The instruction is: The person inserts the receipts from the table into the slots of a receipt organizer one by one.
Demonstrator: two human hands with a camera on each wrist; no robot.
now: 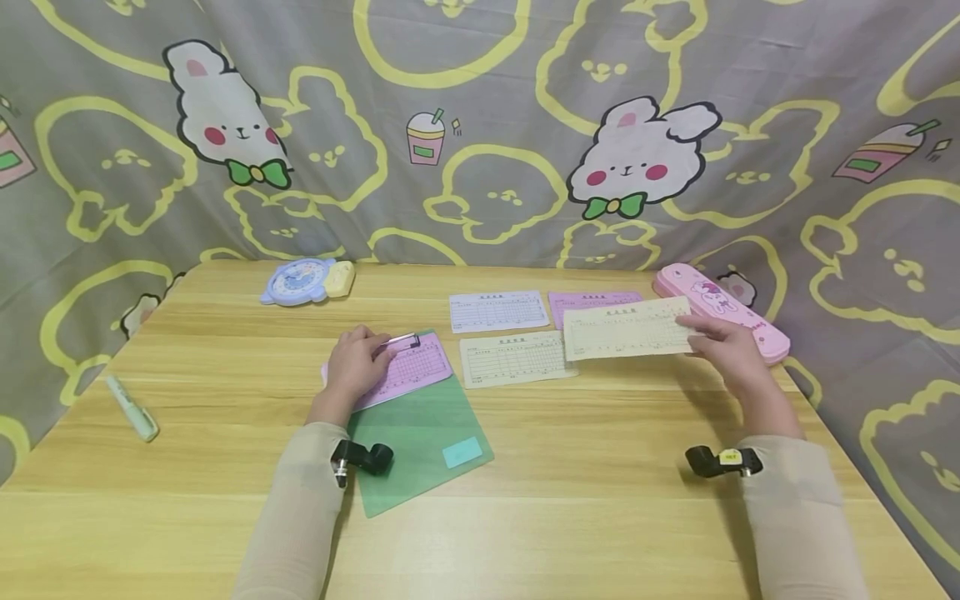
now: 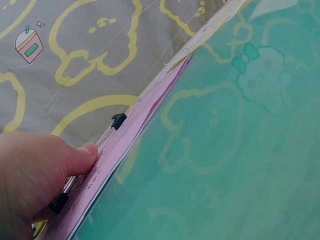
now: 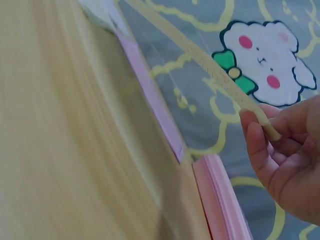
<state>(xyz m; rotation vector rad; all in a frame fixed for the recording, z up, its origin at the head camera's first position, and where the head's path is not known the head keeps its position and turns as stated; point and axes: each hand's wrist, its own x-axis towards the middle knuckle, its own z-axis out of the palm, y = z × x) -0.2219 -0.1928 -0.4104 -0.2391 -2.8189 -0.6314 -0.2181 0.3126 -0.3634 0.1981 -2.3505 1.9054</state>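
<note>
Cloth sleeves (image 1: 291, 504) lead to hands (image 1: 348, 371) (image 1: 726, 350) pinching thin paper (image 1: 626, 331) and a wire clip (image 1: 408, 339).

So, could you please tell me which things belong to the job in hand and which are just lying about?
Likely the job:
clipboard, in left hand
its pink slip
yellow slip, in right hand
white slip, other yellow slip, purple slip

Likely lying about:
blue clock
green pen
pink case

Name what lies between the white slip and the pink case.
Head view: the purple slip, partly hidden by the cream slip in the right hand.
</note>
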